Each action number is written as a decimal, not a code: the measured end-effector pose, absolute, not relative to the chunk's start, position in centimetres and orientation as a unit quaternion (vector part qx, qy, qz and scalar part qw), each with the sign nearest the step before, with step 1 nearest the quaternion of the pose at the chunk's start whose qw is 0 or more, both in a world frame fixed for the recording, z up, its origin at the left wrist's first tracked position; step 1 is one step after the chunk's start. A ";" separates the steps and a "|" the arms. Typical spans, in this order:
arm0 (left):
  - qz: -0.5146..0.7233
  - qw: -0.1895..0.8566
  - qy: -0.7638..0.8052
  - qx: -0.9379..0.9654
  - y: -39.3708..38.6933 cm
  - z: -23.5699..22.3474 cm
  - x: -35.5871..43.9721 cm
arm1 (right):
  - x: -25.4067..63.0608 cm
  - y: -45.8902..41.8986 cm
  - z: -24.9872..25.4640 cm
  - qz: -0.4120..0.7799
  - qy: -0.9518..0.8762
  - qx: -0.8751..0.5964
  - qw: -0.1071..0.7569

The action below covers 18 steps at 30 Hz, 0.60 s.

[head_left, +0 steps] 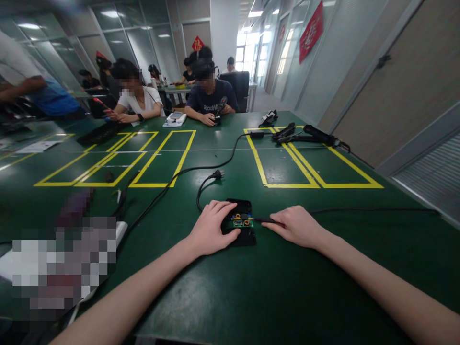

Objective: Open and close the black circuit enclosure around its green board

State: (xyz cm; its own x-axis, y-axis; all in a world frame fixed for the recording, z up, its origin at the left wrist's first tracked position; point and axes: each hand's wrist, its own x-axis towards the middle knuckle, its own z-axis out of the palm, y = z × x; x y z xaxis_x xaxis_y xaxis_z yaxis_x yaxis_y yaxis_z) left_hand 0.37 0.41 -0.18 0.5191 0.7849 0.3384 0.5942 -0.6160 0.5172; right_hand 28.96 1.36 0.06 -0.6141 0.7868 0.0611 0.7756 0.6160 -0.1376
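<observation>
A small green circuit board [243, 220] with copper-coloured coils lies between the two halves of an opened black casing [247, 237] on the table. My left hand [212, 229] comes from the left, thumb and forefinger bracing the board and casing from near and far sides. At the board's right end, coloured wires lead into a black cable [266, 220]. My right hand [296, 224] is closed around this cable, a short way from the board. Behind my left hand, a short black cord ends in a plug [217, 175].
The green table [287, 297] carries yellow tape rectangles [293, 185]. A long black cable [187, 169] crosses it to a black adapter [256, 134]. Black tool-like items [309, 135] lie at the back right. Pixelated objects [72, 268] fill the left. Two people [212, 91] sit opposite.
</observation>
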 end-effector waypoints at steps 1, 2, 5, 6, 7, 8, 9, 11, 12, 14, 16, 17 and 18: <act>0.281 0.173 0.405 0.853 0.5 -0.2 0.3 | 29.0 1.4 0.1 0.053 -0.897 -0.435 0.061; 0.284 0.174 0.407 0.850 0.6 -0.2 0.3 | 29.0 1.4 0.0 0.055 -0.897 -0.435 0.061; 0.285 0.169 0.416 0.847 0.8 -0.2 0.3 | 29.0 1.4 0.0 0.045 -0.894 -0.442 0.053; 0.283 0.168 0.417 0.847 0.8 -0.2 0.4 | 29.0 1.4 0.0 0.042 -0.894 -0.444 0.049; 0.284 0.167 0.418 0.847 0.8 -0.2 0.5 | 28.9 1.4 0.1 0.039 -0.894 -0.445 0.048; 0.286 0.168 0.418 0.846 0.8 -0.3 0.6 | 28.9 1.4 0.1 0.037 -0.894 -0.445 0.047; 0.289 0.171 0.417 0.845 0.8 -0.3 0.7 | 28.8 1.4 0.1 0.036 -0.894 -0.444 0.046; 0.297 0.182 0.408 0.844 0.8 -0.3 0.7 | 28.7 1.4 0.2 0.030 -0.894 -0.444 0.042; 0.302 0.190 0.403 0.843 0.7 -0.3 0.7 | 28.7 1.4 0.2 0.026 -0.894 -0.446 0.040; 0.313 0.209 0.391 0.840 0.7 -0.3 0.4 | 28.6 1.3 0.3 0.015 -0.893 -0.448 0.037; 0.320 0.228 0.384 0.836 0.8 -0.2 0.0 | 28.6 1.3 0.4 0.012 -0.892 -0.451 0.035; 0.320 0.235 0.382 0.834 0.9 -0.2 -0.2 | 28.6 1.3 0.4 0.014 -0.891 -0.452 0.033; 0.321 0.241 0.381 0.833 1.0 -0.2 -0.4 | 28.6 1.3 0.4 0.018 -0.891 -0.452 0.033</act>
State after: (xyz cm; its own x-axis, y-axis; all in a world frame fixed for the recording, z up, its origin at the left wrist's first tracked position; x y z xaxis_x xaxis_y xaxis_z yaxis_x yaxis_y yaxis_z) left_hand -0.40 1.01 -0.23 0.5037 0.7886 0.3526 0.4794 -0.5947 0.6454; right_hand 28.62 1.32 0.42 -0.5885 0.8074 0.0427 0.8051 0.5901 -0.0610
